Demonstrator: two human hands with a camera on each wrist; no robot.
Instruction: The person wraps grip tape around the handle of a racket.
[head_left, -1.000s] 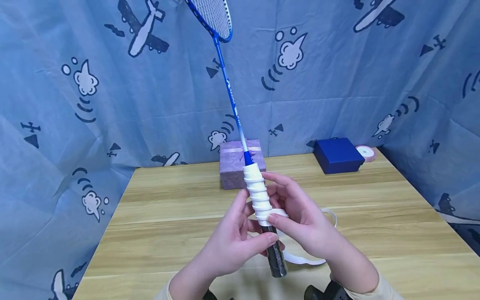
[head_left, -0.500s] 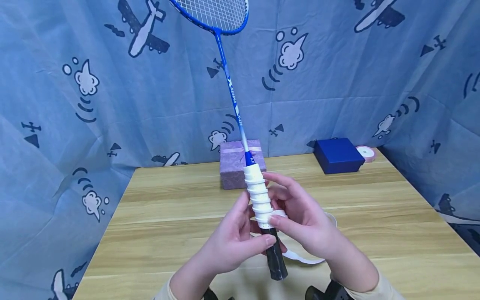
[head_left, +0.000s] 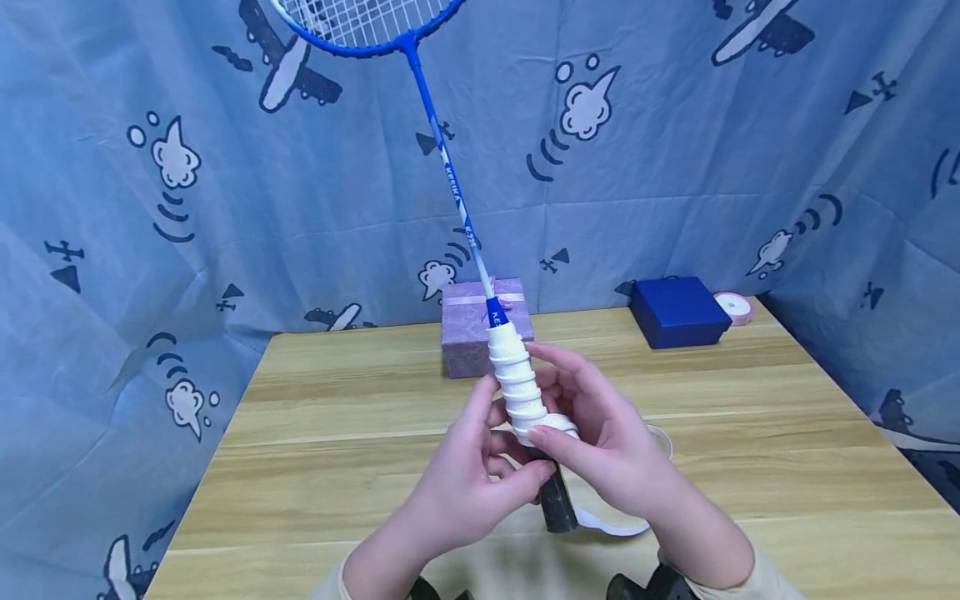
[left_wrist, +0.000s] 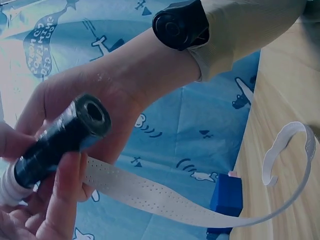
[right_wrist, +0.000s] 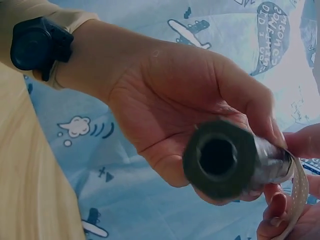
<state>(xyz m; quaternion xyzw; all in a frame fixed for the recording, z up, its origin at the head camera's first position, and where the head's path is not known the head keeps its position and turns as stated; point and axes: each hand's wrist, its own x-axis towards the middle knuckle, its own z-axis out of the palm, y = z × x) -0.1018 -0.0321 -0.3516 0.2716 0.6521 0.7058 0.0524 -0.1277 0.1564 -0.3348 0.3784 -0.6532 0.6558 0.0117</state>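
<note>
A blue and white badminton racket (head_left: 453,177) is held up at a tilt, its strung head partly cut off by the top of the head view. White perforated grip tape (head_left: 517,385) spirals in ridges down most of its handle. Below that, the black handle end (head_left: 558,505) is bare, with its hollow butt showing in the right wrist view. My left hand (head_left: 467,477) grips the lower handle between thumb and fingers. With thumb and fingers, my right hand (head_left: 611,446) pinches the tape against the handle. The loose tape strip (left_wrist: 150,195) trails away and curls over the table.
On the wooden table (head_left: 337,417), a purple box (head_left: 467,340) with a ribbon sits behind the handle. A dark blue box (head_left: 678,313) and a pink-edged white roll (head_left: 735,308) lie at the back right. A blue patterned curtain (head_left: 300,192) surrounds the table.
The racket has turned in my hands: its head swings left and faces the camera more. The white tape at the wrap's lower end has shifted, and the butt is slightly higher.
</note>
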